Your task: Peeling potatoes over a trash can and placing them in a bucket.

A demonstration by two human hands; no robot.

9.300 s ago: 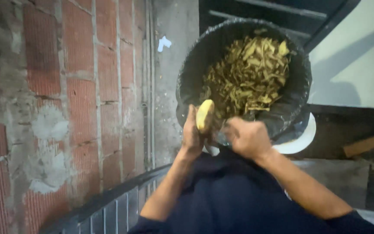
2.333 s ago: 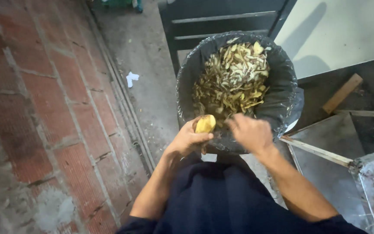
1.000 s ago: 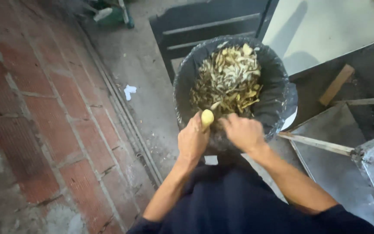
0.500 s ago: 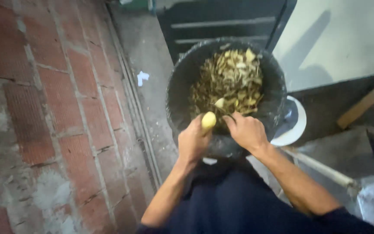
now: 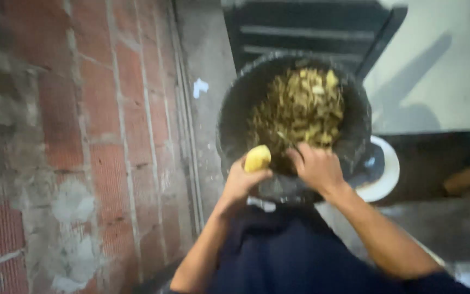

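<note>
The left hand is clamped on a pale yellow peeled vegetable over a black bag-lined bin of peelings; whether the right hand grips anything cannot be told.

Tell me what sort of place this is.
Probably a back yard or service corner used for rough food prep: a bare brick wall, a black bin full of peelings, and a concrete floor.

Peels in bin; brick wall left; chair behind bin.

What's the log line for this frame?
left hand: holds potato | right hand: at potato, tool unclear | bin: peels
</note>
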